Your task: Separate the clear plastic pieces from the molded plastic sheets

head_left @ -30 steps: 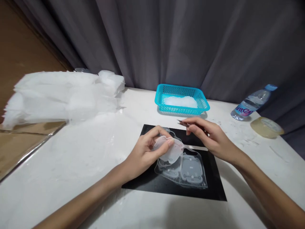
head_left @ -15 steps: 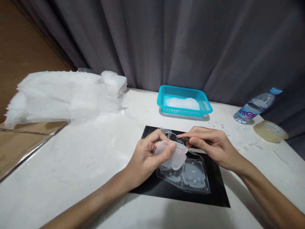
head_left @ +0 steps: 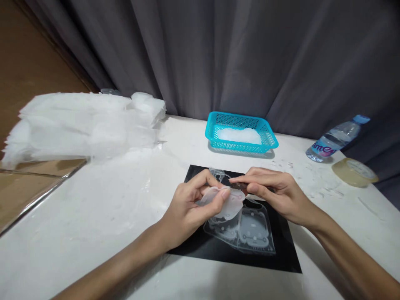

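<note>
My left hand (head_left: 195, 208) pinches a thin, frosted plastic piece (head_left: 233, 207) with a wavy outline between thumb and fingers. In my right hand (head_left: 275, 193) is a small dark blade (head_left: 239, 186), its tip at the upper edge of the plastic piece; whether it touches the edge I cannot tell. Below both hands, a clear plastic sheet (head_left: 256, 228) with moulded rounded shapes and cut-out openings lies on a black mat (head_left: 289, 250). Part of that sheet is hidden behind my left hand and the held piece.
A blue plastic basket (head_left: 242, 146) with frosted pieces (head_left: 240, 135) stands at the back. Stacked white plastic sheets (head_left: 84, 125) lie on the left above cardboard (head_left: 40, 179). To the right are a water bottle (head_left: 336, 139), a tape roll (head_left: 354, 171) and plastic scraps (head_left: 328, 191).
The held plastic piece has tilted in my left hand, and more of the blade shows along its top edge. Both hands stay at nearly the same place.
</note>
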Motion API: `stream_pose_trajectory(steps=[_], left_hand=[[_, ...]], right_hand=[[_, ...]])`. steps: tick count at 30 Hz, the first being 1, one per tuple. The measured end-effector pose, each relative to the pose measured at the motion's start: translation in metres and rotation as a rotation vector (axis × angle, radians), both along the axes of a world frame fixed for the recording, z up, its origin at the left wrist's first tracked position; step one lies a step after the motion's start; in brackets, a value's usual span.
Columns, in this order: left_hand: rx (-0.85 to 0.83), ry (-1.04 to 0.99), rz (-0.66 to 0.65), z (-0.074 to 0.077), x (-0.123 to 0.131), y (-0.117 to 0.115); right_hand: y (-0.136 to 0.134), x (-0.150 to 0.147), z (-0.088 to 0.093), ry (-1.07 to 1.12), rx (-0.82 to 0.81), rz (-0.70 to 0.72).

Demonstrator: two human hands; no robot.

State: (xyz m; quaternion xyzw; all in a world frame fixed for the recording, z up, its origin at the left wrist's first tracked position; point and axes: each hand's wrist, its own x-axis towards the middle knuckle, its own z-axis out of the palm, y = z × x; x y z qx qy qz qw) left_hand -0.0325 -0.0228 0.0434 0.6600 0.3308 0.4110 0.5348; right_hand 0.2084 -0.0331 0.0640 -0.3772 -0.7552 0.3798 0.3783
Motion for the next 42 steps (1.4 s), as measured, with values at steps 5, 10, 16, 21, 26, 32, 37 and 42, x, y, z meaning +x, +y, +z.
stream_pose_trajectory(steps=[5, 10, 16, 21, 26, 32, 37, 42], left_hand=[[0.012, 0.004, 0.01, -0.0016, 0.0002, -0.0006], [0.028, -0.008, -0.019, -0.0012, -0.0004, -0.0003], [0.031, -0.02, -0.023, -0.0004, 0.0004, 0.0003], [0.038, -0.02, -0.014, 0.0004, 0.0009, 0.0], [0.039, -0.032, -0.017, -0.0002, 0.0013, -0.0004], [0.037, -0.053, -0.034, -0.0006, 0.0009, 0.0001], [0.038, -0.062, -0.048, -0.0007, 0.0013, -0.0002], [0.03, -0.055, -0.053, -0.0026, 0.0004, -0.0005]], right_hand=[[0.0004, -0.0017, -0.0007, 0.006, 0.022, -0.004], [0.0002, -0.0019, -0.0025, 0.01, 0.022, -0.012], [-0.0003, -0.002, -0.0045, 0.023, 0.03, -0.015], [-0.0014, -0.0031, -0.0045, 0.036, 0.027, -0.017], [-0.0028, -0.0041, -0.0056, 0.031, 0.041, -0.037], [-0.004, -0.0047, -0.0062, 0.018, 0.068, -0.039], [-0.0044, -0.0048, -0.0059, 0.019, 0.079, -0.038], [-0.0044, -0.0053, -0.0064, 0.016, 0.069, -0.036]])
